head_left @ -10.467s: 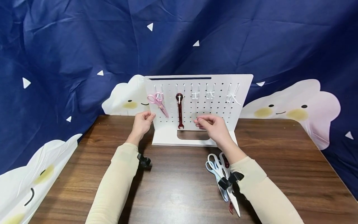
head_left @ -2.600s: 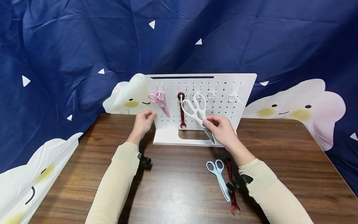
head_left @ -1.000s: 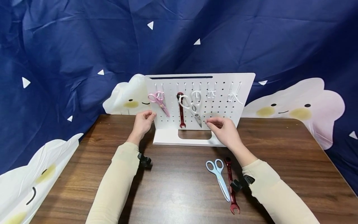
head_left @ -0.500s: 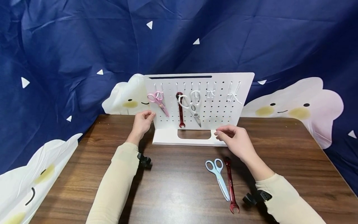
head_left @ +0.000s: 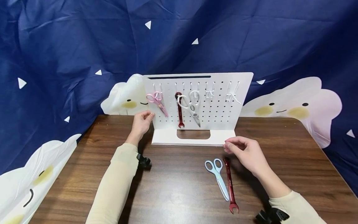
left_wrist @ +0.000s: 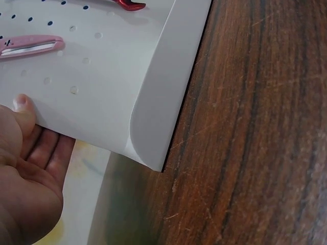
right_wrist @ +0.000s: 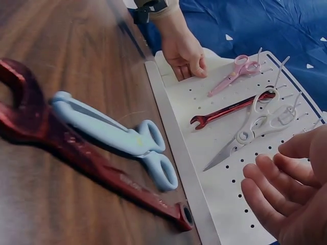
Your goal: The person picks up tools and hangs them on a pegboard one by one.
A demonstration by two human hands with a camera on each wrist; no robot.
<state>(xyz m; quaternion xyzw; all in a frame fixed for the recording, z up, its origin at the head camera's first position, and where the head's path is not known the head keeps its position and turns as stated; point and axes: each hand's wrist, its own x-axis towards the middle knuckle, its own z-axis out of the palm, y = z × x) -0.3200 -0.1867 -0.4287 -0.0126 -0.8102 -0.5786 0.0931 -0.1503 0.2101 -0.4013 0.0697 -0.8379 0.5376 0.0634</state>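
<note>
My left hand (head_left: 141, 124) grips the left edge of a white pegboard (head_left: 215, 116), thumb on the front and fingers behind. My right hand (head_left: 247, 154) holds nothing, its fingers loosely bent, near the front right corner of the board's base. From the board's hooks hang pink scissors (head_left: 158, 101), a red wrench (head_left: 180, 113) and large white scissors (head_left: 193, 109), whose left handle loop overlaps the wrench's top. On the table below lie light blue scissors (head_left: 219, 180) and a second red wrench (head_left: 230, 186), side by side, close to my right hand.
White hooks (head_left: 209, 93) with nothing on them stick out right of the white scissors, and another pair (head_left: 232, 97) sits farther right. The brown wooden table (head_left: 173, 186) spreads around the base. A blue curtain (head_left: 84, 40) with cloud prints hangs behind.
The white scissors went from the table onto the board's hooks in my right hand, which let go. That hand has since drawn back down and right. My left hand stayed on the edge.
</note>
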